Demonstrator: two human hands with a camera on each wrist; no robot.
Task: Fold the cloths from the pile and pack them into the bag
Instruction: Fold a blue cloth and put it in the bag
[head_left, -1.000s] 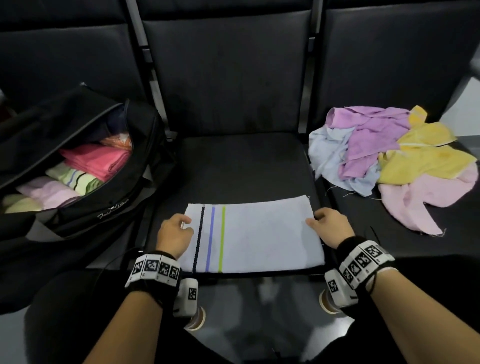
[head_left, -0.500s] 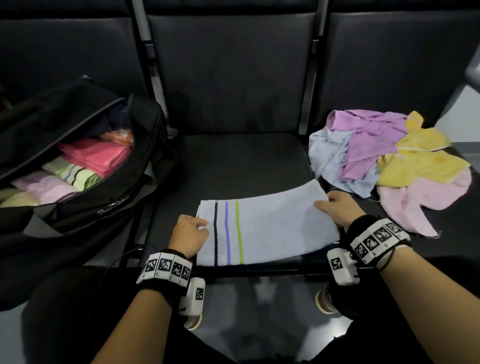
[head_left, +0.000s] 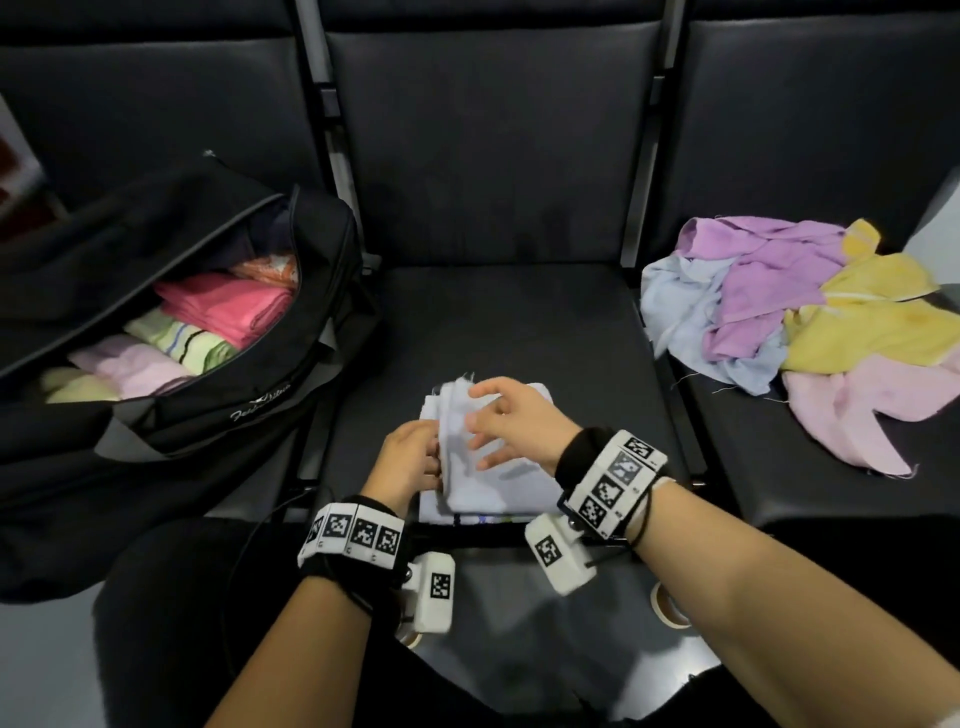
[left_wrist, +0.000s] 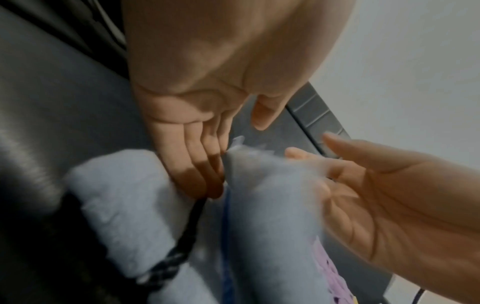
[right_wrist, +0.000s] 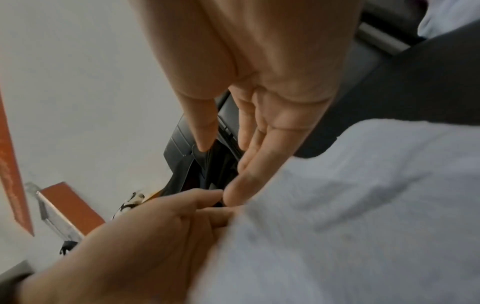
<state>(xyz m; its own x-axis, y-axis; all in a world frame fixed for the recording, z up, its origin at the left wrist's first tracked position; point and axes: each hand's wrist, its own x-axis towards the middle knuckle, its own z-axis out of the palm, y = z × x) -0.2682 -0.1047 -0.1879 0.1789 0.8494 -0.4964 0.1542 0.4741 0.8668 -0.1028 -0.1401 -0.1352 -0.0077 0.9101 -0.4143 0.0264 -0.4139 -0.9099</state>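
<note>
The white striped cloth (head_left: 483, 467) lies at the front edge of the middle seat (head_left: 519, 322), half doubled over, so the folding step is in hand. The left hand (head_left: 408, 460) holds the cloth's left side, though whether its fingers pinch or merely press I cannot tell. The right hand (head_left: 511, 423) has straight, spread fingers laying the lifted flap over (nothing clasped). Next, I judge, the flap needs pressing flat, then the bundle carrying left to the open black bag (head_left: 208, 332) on the neighbouring seat. Four or five folded cloths show inside it. The pile (head_left: 800, 312) on the right seat looks like about four loose cloths: blue, purple, yellow, pink.
</note>
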